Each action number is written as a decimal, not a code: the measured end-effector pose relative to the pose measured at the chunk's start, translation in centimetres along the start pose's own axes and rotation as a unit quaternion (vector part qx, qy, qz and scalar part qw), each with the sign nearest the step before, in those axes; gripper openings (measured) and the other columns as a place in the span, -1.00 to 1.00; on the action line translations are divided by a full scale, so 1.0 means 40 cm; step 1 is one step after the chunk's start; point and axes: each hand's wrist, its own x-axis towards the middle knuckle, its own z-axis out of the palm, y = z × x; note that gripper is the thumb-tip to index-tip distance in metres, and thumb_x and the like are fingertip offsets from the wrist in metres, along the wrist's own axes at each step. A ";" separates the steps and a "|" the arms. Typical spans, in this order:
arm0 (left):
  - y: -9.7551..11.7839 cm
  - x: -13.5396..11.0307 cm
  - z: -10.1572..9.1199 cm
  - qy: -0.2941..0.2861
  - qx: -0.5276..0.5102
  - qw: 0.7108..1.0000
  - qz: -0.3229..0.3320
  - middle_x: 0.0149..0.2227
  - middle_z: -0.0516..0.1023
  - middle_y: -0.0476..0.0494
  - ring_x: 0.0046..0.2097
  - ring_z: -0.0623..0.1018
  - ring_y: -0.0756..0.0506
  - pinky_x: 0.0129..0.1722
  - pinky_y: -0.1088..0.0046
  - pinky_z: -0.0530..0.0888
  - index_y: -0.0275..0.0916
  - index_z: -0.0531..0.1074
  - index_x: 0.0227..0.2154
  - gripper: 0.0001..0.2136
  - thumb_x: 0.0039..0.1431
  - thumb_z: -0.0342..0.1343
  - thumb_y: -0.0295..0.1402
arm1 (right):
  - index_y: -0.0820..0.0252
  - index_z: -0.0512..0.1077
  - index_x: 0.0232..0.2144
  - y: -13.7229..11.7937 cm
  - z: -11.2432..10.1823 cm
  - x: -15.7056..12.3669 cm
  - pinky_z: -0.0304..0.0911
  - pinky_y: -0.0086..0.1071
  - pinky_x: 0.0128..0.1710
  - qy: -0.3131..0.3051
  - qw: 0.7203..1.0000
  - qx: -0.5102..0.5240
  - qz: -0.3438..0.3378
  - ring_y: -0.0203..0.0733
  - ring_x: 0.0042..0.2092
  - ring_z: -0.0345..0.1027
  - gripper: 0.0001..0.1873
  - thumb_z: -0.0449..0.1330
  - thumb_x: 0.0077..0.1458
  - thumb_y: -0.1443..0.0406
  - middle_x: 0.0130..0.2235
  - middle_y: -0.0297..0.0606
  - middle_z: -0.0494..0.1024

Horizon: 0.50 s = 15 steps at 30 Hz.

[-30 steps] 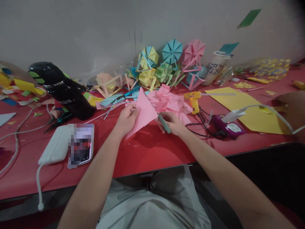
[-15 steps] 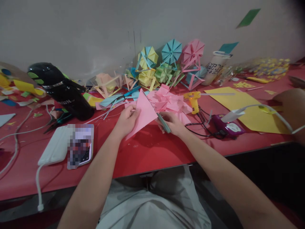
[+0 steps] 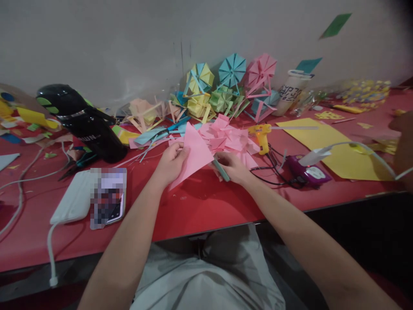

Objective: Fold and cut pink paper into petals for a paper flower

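Near the middle of the table, my left hand (image 3: 171, 162) pinches a folded sheet of pink paper (image 3: 196, 150) between thumb and fingers, one corner pointing up. My right hand (image 3: 234, 167) is closed around the grey-green handle of a cutter knife (image 3: 221, 169), whose front end meets the paper's right corner. Its blade is not visible now, seemingly behind or inside the fold. Just beyond both hands lies a heap of folded pink paper pieces (image 3: 227, 135).
Folded paper wheels (image 3: 232, 71) stand against the wall. To the right are a yellow glue gun (image 3: 263, 135), a purple power adapter (image 3: 308, 170) and a yellow sheet (image 3: 348, 159). A black bottle (image 3: 90, 129), phone (image 3: 109, 198) and white power bank (image 3: 72, 198) occupy the left. Another person's arm (image 3: 405, 146) shows far right.
The knife has shifted slightly, and the dark line along the paper's right edge no longer shows. The pink sheet's top corner tilts a little left. The other person's arm has moved right.
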 end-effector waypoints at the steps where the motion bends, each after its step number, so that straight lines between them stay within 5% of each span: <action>1: 0.000 0.000 0.000 0.001 0.001 1.000 0.001 -0.28 0.60 -0.12 -0.21 0.58 -0.14 -0.18 0.31 0.47 -0.21 0.43 -0.29 -0.86 0.28 0.07 -0.26 | 0.14 0.28 -0.52 0.001 0.000 0.000 0.15 -0.42 -0.67 0.000 1.000 -0.002 0.002 -0.29 -0.66 0.30 -0.51 0.38 -0.04 -0.06 -0.65 -0.43 0.38; 15: 0.004 -0.002 -0.002 0.001 0.004 1.000 0.006 -0.38 0.50 -0.06 -0.29 0.51 -0.10 -0.24 0.36 0.42 -0.21 0.39 -0.36 -0.86 0.25 0.11 -0.26 | 0.13 0.25 -0.51 -0.011 0.003 0.000 0.16 -0.42 -0.67 -0.004 0.999 0.042 0.017 -0.32 -0.66 0.26 -0.50 0.39 -0.10 -0.06 -0.65 -0.45 0.37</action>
